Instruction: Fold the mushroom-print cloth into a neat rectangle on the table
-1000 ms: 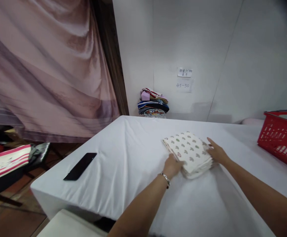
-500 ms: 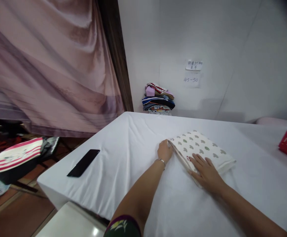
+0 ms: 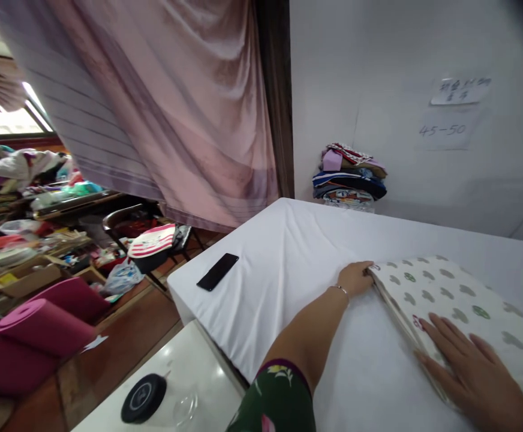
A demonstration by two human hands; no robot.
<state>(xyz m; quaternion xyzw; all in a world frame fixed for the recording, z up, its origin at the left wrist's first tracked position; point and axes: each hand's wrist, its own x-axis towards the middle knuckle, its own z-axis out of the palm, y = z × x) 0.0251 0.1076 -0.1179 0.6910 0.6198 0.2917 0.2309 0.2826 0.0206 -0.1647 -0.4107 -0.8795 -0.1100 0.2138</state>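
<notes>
A folded white cloth (image 3: 441,294) printed with grey shapes and a few green and red marks lies on the white-covered table (image 3: 315,336). At its near-left corner, my left hand (image 3: 355,279) is closed, with the fingertips tucked against the cloth's edge. My right hand (image 3: 472,366) rests flat on top, fingers stretched out, the thumb by the folded front edge. Whether the cloth is a garment or a sheet does not show. A bracelet circles my left wrist.
A black phone (image 3: 218,272) lies on the table's left side. Folded clothes (image 3: 350,177) are stacked by the wall. Lower left, a white surface (image 3: 185,366) holds a round black object (image 3: 143,398). A chair (image 3: 153,246), pink rolls (image 3: 41,330) and clutter stand beyond.
The view has turned left, so the table, cloth and both hands appear further right. More of the cluttered floor shows. My hands keep the same places on the cloth.
</notes>
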